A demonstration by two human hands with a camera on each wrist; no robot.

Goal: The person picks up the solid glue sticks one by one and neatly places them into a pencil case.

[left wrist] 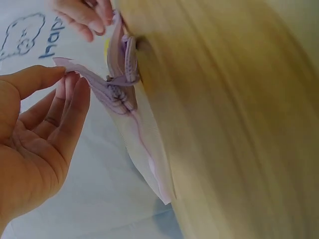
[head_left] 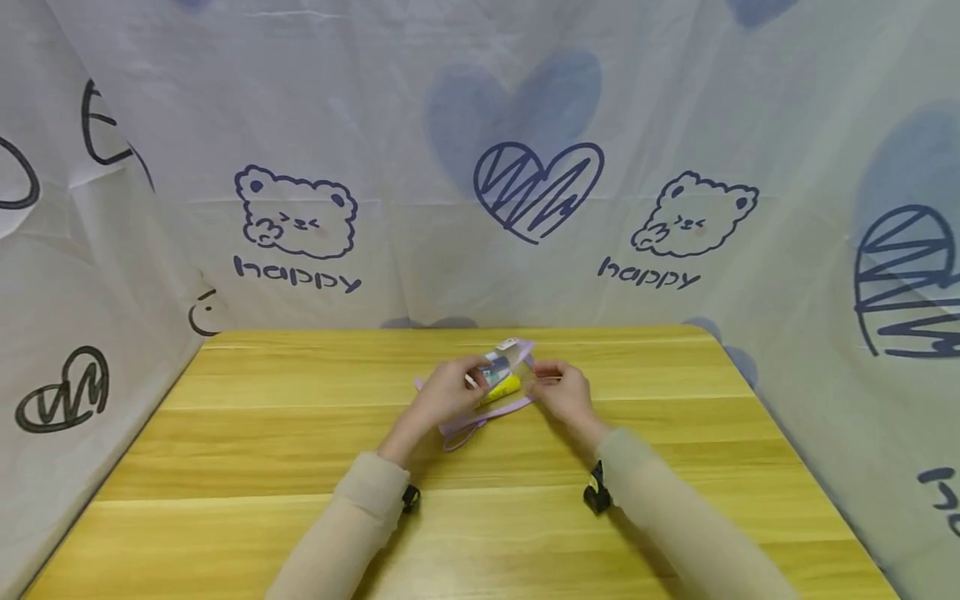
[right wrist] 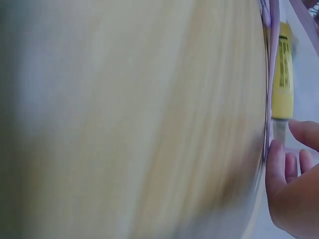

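A see-through pouch with lilac edging [head_left: 486, 414] stands on the wooden table, its zipped side parted toward me. My left hand [head_left: 450, 390] pinches the upper lilac edge [left wrist: 92, 79] between thumb and fingers. Inside the opening lies a yellow tube [right wrist: 282, 79] with dark print and a paler, greyish end. At the pouch's right end, my right hand [head_left: 562, 392] has its thumb and forefinger at that pale end, pinching it. A patch with blue-grey and white print [head_left: 497, 367] shows through the pouch beside the left fingertips. A lilac strap loop [head_left: 467, 437] hangs at the lower left corner.
The wooden table [head_left: 300, 500] reaches back to a pale cloth [head_left: 420, 250] printed with bears and hearts, which also hangs at both sides. Black wrist straps [head_left: 597, 492] sit at the cuffs of the beige sleeves.
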